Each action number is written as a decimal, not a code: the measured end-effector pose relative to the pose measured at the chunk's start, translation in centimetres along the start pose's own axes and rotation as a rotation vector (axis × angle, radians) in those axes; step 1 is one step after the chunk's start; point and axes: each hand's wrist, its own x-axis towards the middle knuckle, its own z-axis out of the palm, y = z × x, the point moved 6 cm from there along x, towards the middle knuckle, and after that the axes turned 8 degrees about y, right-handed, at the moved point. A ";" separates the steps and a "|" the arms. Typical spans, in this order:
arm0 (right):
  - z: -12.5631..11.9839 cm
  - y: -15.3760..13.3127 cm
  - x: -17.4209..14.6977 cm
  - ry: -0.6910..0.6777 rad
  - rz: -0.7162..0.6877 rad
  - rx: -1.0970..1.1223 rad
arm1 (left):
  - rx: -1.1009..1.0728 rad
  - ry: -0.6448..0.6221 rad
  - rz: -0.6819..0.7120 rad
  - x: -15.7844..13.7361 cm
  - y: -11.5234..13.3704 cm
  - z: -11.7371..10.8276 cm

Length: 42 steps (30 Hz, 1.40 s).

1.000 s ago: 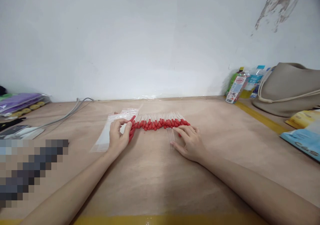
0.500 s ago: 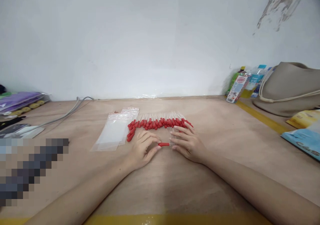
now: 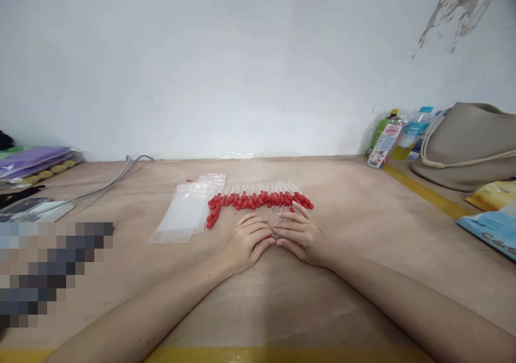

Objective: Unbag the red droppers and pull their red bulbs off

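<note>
My left hand (image 3: pixel 248 239) is closed, its fingers pinched around a red rubber bulb (image 3: pixel 269 237), of which only a sliver shows. Opposite it, my right hand (image 3: pixel 302 237) curls its fingers over clear tubes that look like glass droppers (image 3: pixel 279 210), with thumb and fingertips pinched at the bulb's end. The two hands' fingertips nearly meet, so the join between bulb and tube is hidden. Just beyond the hands lies a row of droppers with red bulbs (image 3: pixel 258 198), their pale stems pointing at the wall. A few red bulbs (image 3: pixel 212 219) sit at its left end.
Clear zip bags (image 3: pixel 177 215) lie left of the row. A grey cable (image 3: pixel 108 180) and purple packs (image 3: pixel 34 161) are further left. Bottles (image 3: pixel 385 140), a grey-beige bag (image 3: pixel 463 148) and a blue packet (image 3: pixel 489 229) stand or lie on the right.
My left hand has moved right toward my right hand, carrying the red bulb. The bulb, plainly visible before, is now mostly covered by fingers.
</note>
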 end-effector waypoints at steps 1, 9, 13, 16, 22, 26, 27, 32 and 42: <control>0.1 0.0 -0.1 0.000 -0.004 0.016 | 0.004 -0.003 0.006 -0.1 0.0 0.0; 0.4 -0.5 -0.7 0.031 -0.103 0.106 | 0.052 -0.117 0.052 -0.3 0.5 0.0; 0.0 -0.9 -0.6 0.042 -0.140 0.063 | 0.055 -0.155 0.057 -0.4 0.5 -0.1; -0.2 -1.2 -0.5 0.043 -0.157 0.040 | 0.035 -0.156 0.057 -0.5 0.5 0.0; -1.0 -1.3 -0.9 0.056 -0.209 0.034 | 0.015 -0.148 0.046 -1.3 0.0 -0.7; -2.5 0.8 -1.2 0.115 -0.040 -0.057 | 0.111 -0.021 -0.097 -1.7 -2.8 -3.4; -2.8 1.5 -1.2 0.130 0.033 -0.115 | 0.142 0.034 -0.136 -1.6 -3.6 -4.4; -2.2 2.7 -1.0 0.046 0.227 -0.332 | 0.320 0.186 -0.400 -1.6 -8.3 -8.7; -1.8 2.6 -0.4 0.071 0.307 -0.354 | 0.300 -0.016 -0.816 -4.7 -14.2 -9.1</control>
